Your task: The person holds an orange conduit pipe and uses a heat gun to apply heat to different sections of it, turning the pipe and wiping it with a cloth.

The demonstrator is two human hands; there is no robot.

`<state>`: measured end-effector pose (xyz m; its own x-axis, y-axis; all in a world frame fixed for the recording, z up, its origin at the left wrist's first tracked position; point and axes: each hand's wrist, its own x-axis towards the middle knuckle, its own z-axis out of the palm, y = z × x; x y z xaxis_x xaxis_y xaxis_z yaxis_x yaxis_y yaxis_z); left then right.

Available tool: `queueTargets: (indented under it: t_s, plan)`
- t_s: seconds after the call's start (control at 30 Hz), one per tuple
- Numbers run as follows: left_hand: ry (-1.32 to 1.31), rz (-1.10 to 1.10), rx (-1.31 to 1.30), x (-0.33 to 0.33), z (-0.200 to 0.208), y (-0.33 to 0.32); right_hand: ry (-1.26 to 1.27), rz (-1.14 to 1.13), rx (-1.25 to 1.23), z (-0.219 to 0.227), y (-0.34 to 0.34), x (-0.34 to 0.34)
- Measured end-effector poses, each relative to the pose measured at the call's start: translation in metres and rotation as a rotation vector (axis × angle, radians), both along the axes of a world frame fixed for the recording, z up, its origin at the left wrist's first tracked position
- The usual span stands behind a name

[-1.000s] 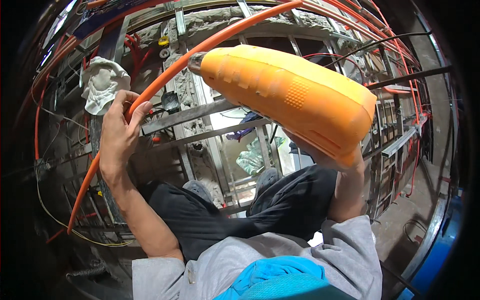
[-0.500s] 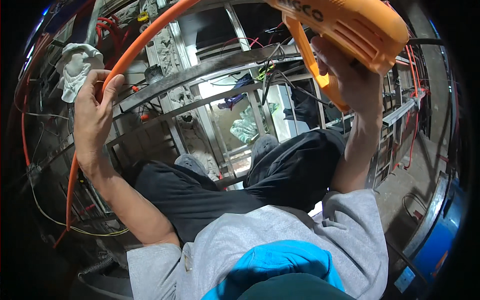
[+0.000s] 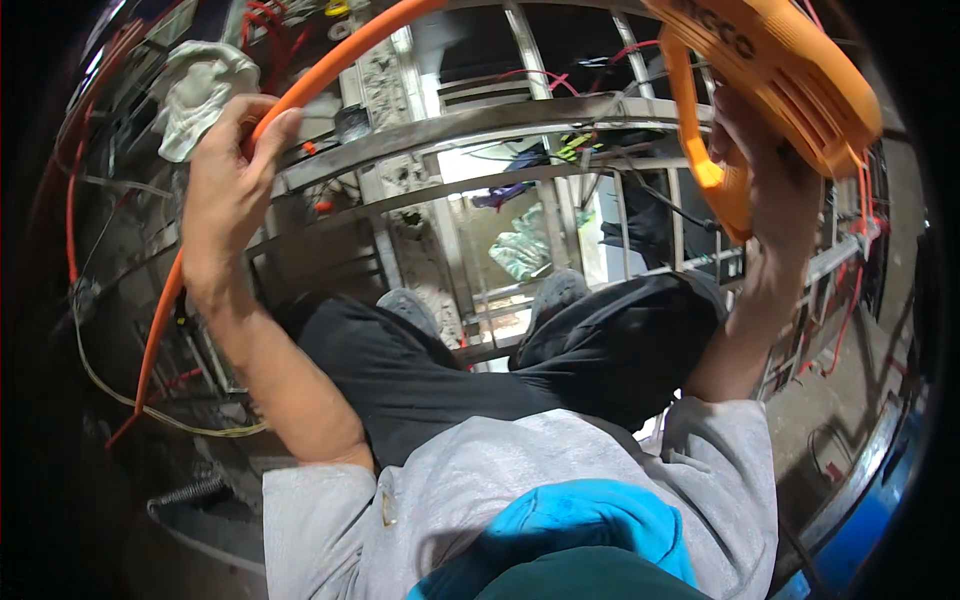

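My left hand (image 3: 225, 195) is closed around an orange flexible pipe (image 3: 345, 62), with the thumb on top. The pipe curves up past the upper edge and hangs down behind my left forearm. On the right, my right hand (image 3: 778, 185) grips the handle of an orange heat gun (image 3: 790, 75) with vents in its housing and a loop-shaped guard. Its front end lies beyond the upper edge, so the nozzle is hidden. My fingers on the handle are partly in shadow, and I cannot tell whether the trigger is pressed.
I sit above a metal frame (image 3: 440, 140) with bars and gaps opening to a lower level. A crumpled white cloth (image 3: 205, 85) is beside my left hand. Red cables (image 3: 72, 215) run along the left, and a blue drum-like object (image 3: 865, 530) stands at lower right.
The whole scene has shifted right in the picture. The heat gun and my right hand have moved further right than my knees. Both hands keep their grip.
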<state>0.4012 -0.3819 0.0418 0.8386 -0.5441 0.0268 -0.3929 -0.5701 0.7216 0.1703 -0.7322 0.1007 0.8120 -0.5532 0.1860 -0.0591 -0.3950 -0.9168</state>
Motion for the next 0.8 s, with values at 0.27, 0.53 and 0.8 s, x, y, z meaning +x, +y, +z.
queueTargets:
  t_s: [0.27,0.53,0.8]
  plan:
    - [-0.024,0.045,0.025,-0.001,0.0,-0.001,0.058,0.084,-0.094,0.004,0.016,-0.002]
    - [-0.097,0.011,-0.04,-0.001,0.007,-0.007,0.15,0.209,-0.246,0.006,0.023,-0.008]
    - [0.009,0.056,0.071,-0.01,0.019,-0.01,0.104,0.142,-0.296,0.001,0.021,-0.016]
